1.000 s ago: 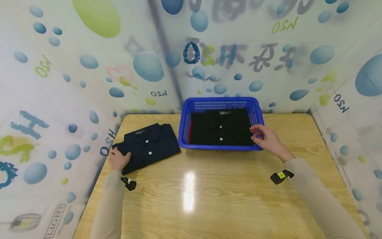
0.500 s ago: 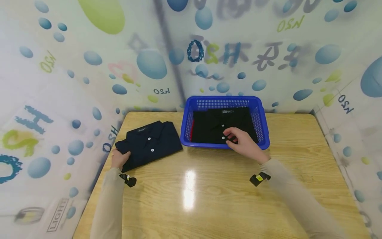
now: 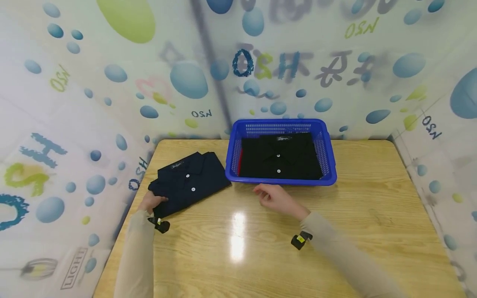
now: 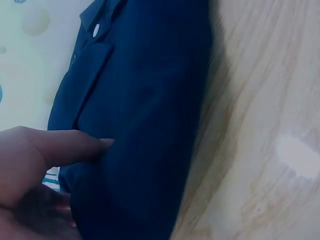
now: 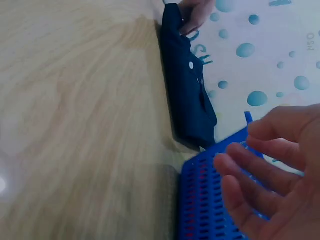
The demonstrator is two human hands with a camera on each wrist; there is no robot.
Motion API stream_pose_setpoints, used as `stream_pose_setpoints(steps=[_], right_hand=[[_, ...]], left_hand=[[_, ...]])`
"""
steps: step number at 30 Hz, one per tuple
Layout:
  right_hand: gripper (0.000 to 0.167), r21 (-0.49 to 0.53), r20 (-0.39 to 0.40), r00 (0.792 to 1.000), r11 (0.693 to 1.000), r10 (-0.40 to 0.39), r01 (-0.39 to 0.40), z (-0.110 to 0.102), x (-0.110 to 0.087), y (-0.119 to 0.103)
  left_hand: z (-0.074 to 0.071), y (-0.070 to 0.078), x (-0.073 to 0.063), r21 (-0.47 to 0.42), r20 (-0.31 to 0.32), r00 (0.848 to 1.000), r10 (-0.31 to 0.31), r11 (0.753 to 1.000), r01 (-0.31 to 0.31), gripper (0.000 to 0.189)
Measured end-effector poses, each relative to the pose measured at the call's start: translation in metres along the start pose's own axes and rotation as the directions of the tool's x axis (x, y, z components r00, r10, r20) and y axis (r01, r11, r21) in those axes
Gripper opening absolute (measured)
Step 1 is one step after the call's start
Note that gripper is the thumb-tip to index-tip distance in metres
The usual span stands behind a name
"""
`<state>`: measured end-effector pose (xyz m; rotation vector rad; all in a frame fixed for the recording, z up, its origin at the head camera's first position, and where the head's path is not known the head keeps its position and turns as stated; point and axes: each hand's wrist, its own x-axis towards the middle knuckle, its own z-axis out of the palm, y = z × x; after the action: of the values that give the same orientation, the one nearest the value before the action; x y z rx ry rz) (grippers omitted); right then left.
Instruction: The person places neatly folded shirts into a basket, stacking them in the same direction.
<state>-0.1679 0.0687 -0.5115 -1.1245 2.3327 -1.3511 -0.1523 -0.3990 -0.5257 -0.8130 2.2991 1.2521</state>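
On the left of the pale wood-grain bench: one folded navy-blue fabric shirt, laid at a slant, two white buttons down its front and a light-lettered label at its far edge. Its right end lies just beside the basket.

Left hand, at the shirt's left end: fingers closed to the thickness of the cloth, thumb on top, other fingers at the underside, the fabric pinched between.

Right hand, above the bench, just near of the basket: fingers loosely curled, part-way spread, holding nothing (whether the hand brushes the rim, one cannot tell).

At the far middle of the bench: one rectangular basket of perforated blue plastic, upright. Contents: one folded black fabric shirt, face up, two white buttons showing; at its left, a strip of red material, mostly hidden.

Worn by the person: beige long sleeves; one small black device at each wrist.

Behind the bench: a white wall covering printed with blue and green droplets and lettering.
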Motion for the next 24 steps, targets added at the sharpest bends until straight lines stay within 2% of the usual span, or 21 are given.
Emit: stream_pose_setpoints(steps=[3, 6, 9, 13, 15, 17, 19, 24], right_hand=[[0.033, 0.047, 0.136, 0.987, 0.994, 0.090, -0.097, 0.011, 0.003, 0.004], [0.043, 0.081, 0.255, 0.944, 0.968, 0.208, -0.235, 0.020, 0.006, 0.008], [0.049, 0.113, 0.287, 0.910, 0.932, 0.300, -0.344, 0.031, 0.011, 0.012], [0.054, 0.255, 0.259, 0.882, 0.853, 0.394, -0.456, 0.047, 0.023, 0.016], [0.056, 0.358, 0.250, 0.868, 0.791, 0.430, -0.495, 0.054, 0.031, 0.017], [0.058, 0.436, 0.240, 0.859, 0.740, 0.453, -0.512, 0.060, 0.039, 0.016], [0.061, 0.519, 0.241, 0.847, 0.675, 0.473, -0.525, 0.066, 0.047, 0.016], [0.067, 0.709, 0.264, 0.779, 0.433, 0.569, -0.556, 0.078, 0.064, 0.014]], left_hand=[[-0.003, 0.001, -0.004, 0.046, 0.047, 0.999, 0.006, 0.999, -0.008, 0.089], [-0.004, 0.003, -0.010, 0.113, 0.094, 0.996, 0.005, 0.993, -0.015, 0.091], [-0.004, 0.005, -0.015, 0.198, 0.121, 0.993, 0.002, 0.980, -0.027, 0.091], [-0.001, 0.009, -0.019, 0.314, 0.115, 0.993, -0.014, 0.949, -0.023, 0.094], [0.001, 0.010, -0.020, 0.363, 0.098, 0.995, -0.029, 0.932, -0.009, 0.096], [0.002, 0.011, -0.019, 0.396, 0.084, 0.996, -0.039, 0.918, 0.003, 0.096], [0.002, 0.012, -0.018, 0.420, 0.072, 0.996, -0.045, 0.907, 0.011, 0.096], [0.001, 0.013, -0.017, 0.434, 0.074, 0.996, -0.056, 0.901, 0.019, 0.097]])
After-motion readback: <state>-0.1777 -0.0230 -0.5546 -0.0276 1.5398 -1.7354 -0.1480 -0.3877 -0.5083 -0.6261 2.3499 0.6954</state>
